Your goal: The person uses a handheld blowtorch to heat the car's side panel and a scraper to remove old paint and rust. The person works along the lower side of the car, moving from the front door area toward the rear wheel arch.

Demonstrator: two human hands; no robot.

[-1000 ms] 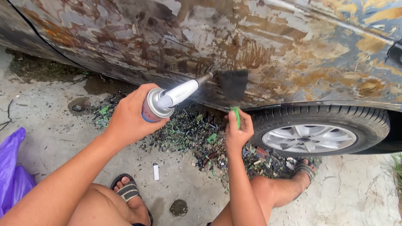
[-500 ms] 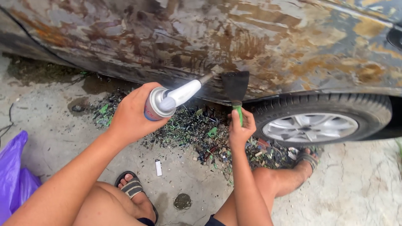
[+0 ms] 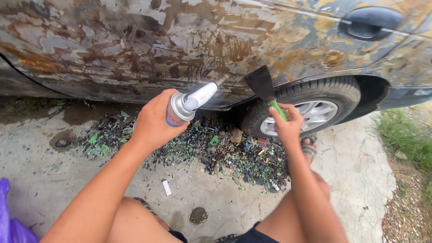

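Note:
My left hand (image 3: 154, 122) grips a small gas torch (image 3: 188, 105), a metal canister with a white nozzle aimed at the lower side of a car body (image 3: 148, 49) whose paint is blistered and rust-streaked. My right hand (image 3: 286, 124) holds a scraper (image 3: 264, 88) by its green handle, the dark blade pointing up just off the panel beside the nozzle tip. Both tools are near the sill in front of the wheel (image 3: 310, 113).
A heap of dark and green paint flakes (image 3: 225, 153) lies on the concrete under the car. A white lighter (image 3: 166, 187) lies near my knees. Purple plastic (image 3: 11, 220) is at the lower left, grass (image 3: 405, 139) at the right. A door handle (image 3: 371, 22) is above the wheel.
The view has swung so the car and wheel sit more to the right. The scraper blade has tilted and come slightly off the panel; the torch stays aimed at the same area.

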